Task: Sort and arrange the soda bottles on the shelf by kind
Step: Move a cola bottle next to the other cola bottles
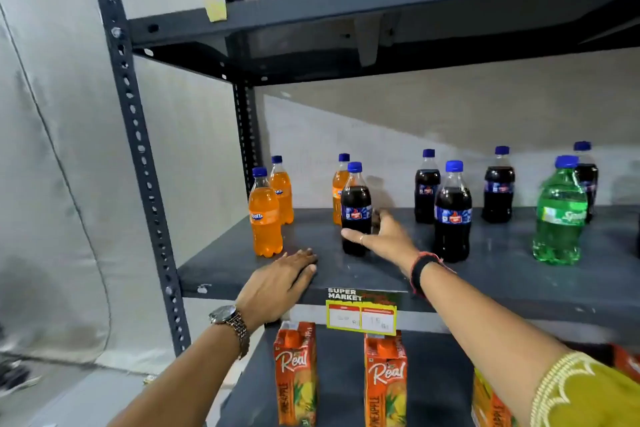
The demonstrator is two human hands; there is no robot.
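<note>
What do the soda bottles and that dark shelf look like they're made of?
The cola bottle by the right hand looks like clear, glossy plastic: the drink shows through and the blue cap looks moulded. The shelf seems to be painted metal, matte grey, with a perforated steel upright.

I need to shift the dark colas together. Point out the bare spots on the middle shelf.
Bare grey shelf board runs along the front edge between the front dark cola bottle and the green plastic bottle. Another patch lies between the front orange soda bottle and the cola at the right hand. The back right is crowded with colas.
</note>
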